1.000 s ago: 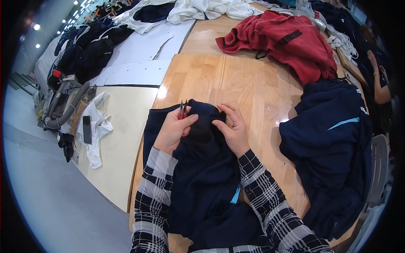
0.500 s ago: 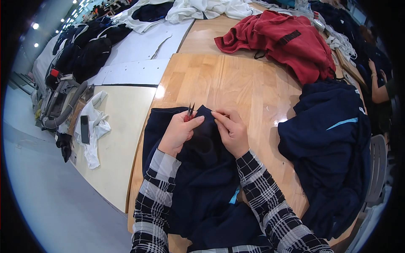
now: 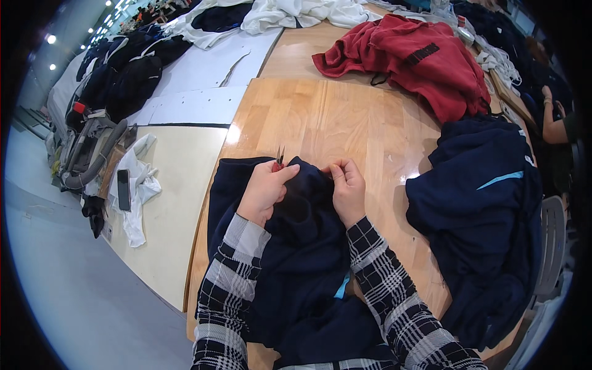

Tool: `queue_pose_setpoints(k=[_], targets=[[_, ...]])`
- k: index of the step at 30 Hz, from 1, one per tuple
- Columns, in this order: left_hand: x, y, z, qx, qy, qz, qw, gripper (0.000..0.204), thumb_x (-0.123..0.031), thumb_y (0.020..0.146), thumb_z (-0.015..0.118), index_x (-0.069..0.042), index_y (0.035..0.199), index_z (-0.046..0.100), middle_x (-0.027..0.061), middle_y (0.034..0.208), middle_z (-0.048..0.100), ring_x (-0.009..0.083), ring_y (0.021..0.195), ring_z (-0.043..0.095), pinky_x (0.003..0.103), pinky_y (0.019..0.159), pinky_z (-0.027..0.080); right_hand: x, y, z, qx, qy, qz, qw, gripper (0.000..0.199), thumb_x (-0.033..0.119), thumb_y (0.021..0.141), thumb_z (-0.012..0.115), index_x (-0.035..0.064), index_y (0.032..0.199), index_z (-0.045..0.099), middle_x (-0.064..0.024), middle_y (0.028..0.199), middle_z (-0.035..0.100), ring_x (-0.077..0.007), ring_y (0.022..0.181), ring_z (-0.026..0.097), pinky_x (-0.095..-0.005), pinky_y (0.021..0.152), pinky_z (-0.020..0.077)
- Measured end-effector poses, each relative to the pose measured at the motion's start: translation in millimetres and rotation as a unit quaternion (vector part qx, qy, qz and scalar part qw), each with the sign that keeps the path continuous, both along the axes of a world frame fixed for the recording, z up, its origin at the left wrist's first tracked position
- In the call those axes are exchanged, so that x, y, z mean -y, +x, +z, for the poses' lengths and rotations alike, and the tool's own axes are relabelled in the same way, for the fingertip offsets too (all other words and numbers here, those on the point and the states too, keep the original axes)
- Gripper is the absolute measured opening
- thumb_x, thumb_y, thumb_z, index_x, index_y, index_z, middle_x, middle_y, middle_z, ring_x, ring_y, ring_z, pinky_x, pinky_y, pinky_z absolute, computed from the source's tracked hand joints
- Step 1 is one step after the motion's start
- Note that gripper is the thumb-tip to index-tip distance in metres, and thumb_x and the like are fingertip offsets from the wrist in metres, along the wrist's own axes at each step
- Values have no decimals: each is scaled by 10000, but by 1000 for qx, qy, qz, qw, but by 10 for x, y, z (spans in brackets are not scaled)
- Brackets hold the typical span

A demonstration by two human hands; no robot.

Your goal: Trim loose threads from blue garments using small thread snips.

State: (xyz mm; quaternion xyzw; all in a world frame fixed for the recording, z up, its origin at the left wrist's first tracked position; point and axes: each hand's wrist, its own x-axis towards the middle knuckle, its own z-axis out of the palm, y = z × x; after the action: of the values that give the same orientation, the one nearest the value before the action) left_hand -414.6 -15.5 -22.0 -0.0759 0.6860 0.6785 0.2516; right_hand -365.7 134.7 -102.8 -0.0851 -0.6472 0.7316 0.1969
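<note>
A dark navy garment (image 3: 296, 265) with a small light-blue patch lies spread in front of me, its far edge lifted. My left hand (image 3: 262, 192) is closed around small red-handled thread snips (image 3: 278, 165). Their pointed blades stick up past the fingers, and the thumb presses on the garment's raised edge. At the right end of that edge, my right hand (image 3: 349, 192) is closed in a pinch on the navy cloth. Whether a loose thread is also between its fingertips is too small to tell.
Another navy garment (image 3: 475, 216) is heaped at the right, with a red garment (image 3: 413, 68) beyond it. At the left, a phone (image 3: 124, 190) rests on white cloth (image 3: 137, 225). Dark clothes (image 3: 132, 80) and white clothes (image 3: 308, 13) lie farther back. Another person's arm (image 3: 552, 126) shows at far right.
My right hand has shifted slightly to the right, drawing the pinched edge away from my left hand. My left hand has moved a little to the right, still holding the snips.
</note>
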Motion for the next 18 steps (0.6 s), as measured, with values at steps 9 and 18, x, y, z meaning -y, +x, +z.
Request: queue_pose_setpoints(k=[9, 18], targets=[[275, 59, 6, -165, 2, 131, 978, 255, -222, 911, 587, -34, 1079, 627, 1, 737, 615, 47, 511, 499, 162, 417, 322, 34, 55, 174, -116, 296, -68, 946, 451, 211, 774, 730, 44, 1157, 559, -149, 1194, 515, -282, 1084, 497, -365, 916, 419], [1670, 348, -655, -170, -199, 189, 946, 303, -165, 896, 590, 41, 1118, 602, 90, 961, 655, 137, 874, 596, 262, 791, 461, 43, 96, -117, -45, 406, -9, 913, 350, 213, 806, 649, 27, 1101, 611, -180, 1125, 585, -357, 1103, 501, -414, 962, 384]])
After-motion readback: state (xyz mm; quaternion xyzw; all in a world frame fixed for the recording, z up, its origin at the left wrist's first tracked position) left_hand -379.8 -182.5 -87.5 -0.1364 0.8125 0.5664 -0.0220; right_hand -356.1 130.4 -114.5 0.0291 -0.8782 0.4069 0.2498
